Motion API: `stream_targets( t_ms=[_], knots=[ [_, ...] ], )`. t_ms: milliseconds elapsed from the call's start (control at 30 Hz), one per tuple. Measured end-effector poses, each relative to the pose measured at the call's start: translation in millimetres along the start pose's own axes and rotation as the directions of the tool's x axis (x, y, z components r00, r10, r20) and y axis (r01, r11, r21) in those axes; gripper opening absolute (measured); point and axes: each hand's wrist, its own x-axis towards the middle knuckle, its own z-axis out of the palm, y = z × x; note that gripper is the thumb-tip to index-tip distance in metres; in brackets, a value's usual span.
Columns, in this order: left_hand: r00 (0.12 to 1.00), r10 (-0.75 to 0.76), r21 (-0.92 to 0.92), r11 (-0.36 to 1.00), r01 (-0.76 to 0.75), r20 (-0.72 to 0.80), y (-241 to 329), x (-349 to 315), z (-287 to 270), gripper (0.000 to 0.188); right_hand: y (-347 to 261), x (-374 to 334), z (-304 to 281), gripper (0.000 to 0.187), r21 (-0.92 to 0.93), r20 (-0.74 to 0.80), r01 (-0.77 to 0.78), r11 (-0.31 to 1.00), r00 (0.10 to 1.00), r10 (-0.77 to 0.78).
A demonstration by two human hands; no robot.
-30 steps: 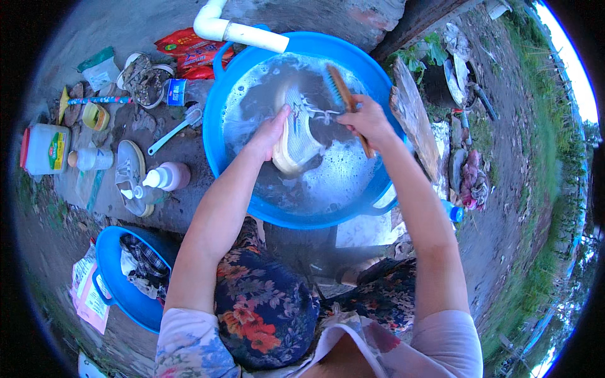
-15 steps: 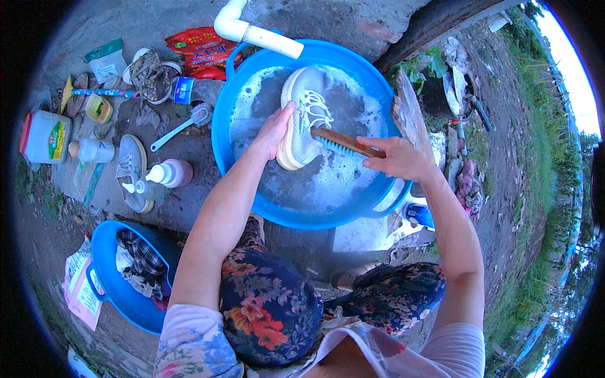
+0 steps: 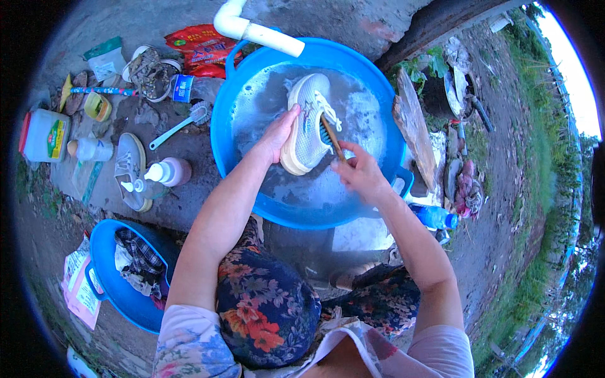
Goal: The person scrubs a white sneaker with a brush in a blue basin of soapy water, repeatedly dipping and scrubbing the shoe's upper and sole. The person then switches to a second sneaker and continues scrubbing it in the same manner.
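Observation:
A pale knit sneaker [image 3: 305, 132] with white laces is held over a blue basin [image 3: 218, 140] of sudsy grey water. My left hand [image 3: 278, 135] grips it by the sole side, its toe pointing away from me. My right hand [image 3: 362, 169] is closed round the handle end of a wooden scrub brush [image 3: 338, 147]. The blue-green bristles lie at the shoe's opening, below the laces; part of the brush head is hidden by the shoe's collar.
A white pipe [image 3: 265, 38] juts over the basin's far rim. At left lie another sneaker [image 3: 130, 165], a white-handled brush [image 3: 173, 131] and a pump bottle [image 3: 170, 171]. A blue bucket [image 3: 126, 309] of clothes stands near left. A blue-capped bottle [image 3: 435, 217] lies at right.
The sneaker has tilted and turned more onto its side. My right hand has swung the brush from lengthwise across the shoe's side to steep at its opening, moving left and nearer.

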Motion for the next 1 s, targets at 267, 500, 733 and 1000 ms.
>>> stream_targets(
  t_ms=[267, 500, 733, 1000],
  knots=[
    [0.998, 0.056, 0.053, 0.997, -0.055, -0.027, -17.4, 11.3, 8.9, 0.055, 24.4, 30.7, 1.6, 0.048, -0.237, -0.139, 0.188, 0.953, 0.965, -0.224],
    [0.981, -0.084, -0.157, 0.981, 0.112, 0.173, 1.3, 0.2, -9.1, 0.059, 19.6, 24.3, 58.6, 0.034, -0.073, -0.361, 0.176, 0.982, 0.913, -0.191],
    [0.988, 0.148, 0.060, 0.988, -0.145, -0.047, -19.4, -0.1, 6.5, 0.061, 31.8, 55.9, 53.3, 0.035, -0.510, -0.430, 0.392, 0.766, 0.655, -0.622],
    [0.986, 0.130, 0.075, 0.990, -0.122, -0.106, -23.1, -5.9, 20.3, 0.047, 7.1, 40.9, 34.3, 0.034, -0.169, -0.417, 0.183, 0.968, 0.877, -0.239]
  ],
)
